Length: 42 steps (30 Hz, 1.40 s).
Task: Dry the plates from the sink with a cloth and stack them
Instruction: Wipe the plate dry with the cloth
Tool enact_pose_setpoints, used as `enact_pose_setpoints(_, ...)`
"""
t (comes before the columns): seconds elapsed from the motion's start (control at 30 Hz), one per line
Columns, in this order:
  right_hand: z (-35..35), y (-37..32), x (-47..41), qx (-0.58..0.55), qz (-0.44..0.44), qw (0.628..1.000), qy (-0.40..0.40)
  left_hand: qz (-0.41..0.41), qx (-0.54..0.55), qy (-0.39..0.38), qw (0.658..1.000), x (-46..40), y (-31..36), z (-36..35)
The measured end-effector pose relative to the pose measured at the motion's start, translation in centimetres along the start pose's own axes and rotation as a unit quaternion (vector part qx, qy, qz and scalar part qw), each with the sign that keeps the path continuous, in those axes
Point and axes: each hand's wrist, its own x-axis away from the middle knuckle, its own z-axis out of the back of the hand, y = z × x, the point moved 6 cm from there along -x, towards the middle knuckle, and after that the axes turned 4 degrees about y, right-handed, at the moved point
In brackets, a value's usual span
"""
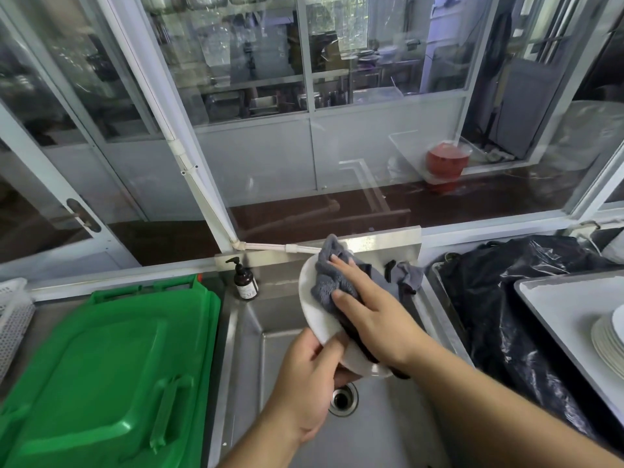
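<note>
Over the steel sink [256, 383] my left hand [309, 380] pinches the round white ceramic plate [315, 307] at its six-o'clock rim, likely slick and breakable, while my flat right hand [371, 310] presses the soft grey cloth [329, 282] at twelve.

Wall: white-framed glass partition [304, 96] with reflections; steel shelving dimly visible behind.
Door: glazed white door with a lever handle [79, 216], far left.
Floor beyond glass: dark red-brown [304, 211], a red bucket [447, 160] standing on it.
Pipe: white conduit [196, 177] running down the frame to the counter.
Light: daylight, cool and bluish.
</note>
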Motion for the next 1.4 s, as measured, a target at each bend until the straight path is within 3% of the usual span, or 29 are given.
enact_pose_setpoints(0.13, 0.8, 0.6, -1.8, -0.024, -0.010, 0.999, 0.044, -0.034, -0.047, -0.004, 0.998, 0.4, -0.1, 0.1)
enact_pose_setpoints(0.37, 2.0, 2.7, -3.1, -0.002, -0.121, 0.982, 0.147, -0.081, -0.072, -0.006, 0.994, 0.8, 0.0, -0.2)
enact_pose_setpoints(0.57, -0.1, 2.7, 0.5, -0.068, -0.166, 0.970, 0.161, -0.102, -0.104, 0.012, 0.989, 0.4, 0.6, 0.2)
enact_pose_setpoints(0.67, -1.7, 1.4, 2.4, -0.110, -0.138, 0.978, 0.107, -0.060, -0.076, -0.001, 0.995, -0.1, 0.6, 0.4)
enact_pose_setpoints(0.73, -2.0, -0.2, 2.9, -0.103, -0.073, 0.991, 0.051, -0.039, -0.064, -0.015, 0.997, -0.1, 0.4, 0.4)
enact_pose_setpoints(0.87, -1.0, -3.2, 1.8, 0.084, 0.107, 0.989, -0.060, -0.032, -0.088, -0.044, 0.995, 0.3, 0.3, 0.2)
enact_pose_setpoints(0.93, -0.2, -4.2, 0.5, 0.145, 0.158, 0.975, -0.062, -0.037, -0.119, -0.066, 0.990, 0.8, 0.1, 0.0)
enact_pose_setpoints(1.03, 1.0, -4.7, -1.3, 0.129, 0.172, 0.977, -0.018, -0.044, -0.137, -0.073, 0.987, 1.4, -0.2, -0.1)
enact_pose_setpoints(1.2, 2.1, -1.4, -3.6, 0.046, -0.002, 0.996, 0.071, -0.079, -0.141, -0.061, 0.985, 2.0, 0.5, -0.4)
enact_pose_setpoints(1.4, 2.2, 2.7, -2.8, -0.014, -0.168, 0.971, 0.168, -0.099, -0.174, -0.039, 0.979, 2.4, 0.0, -0.3)
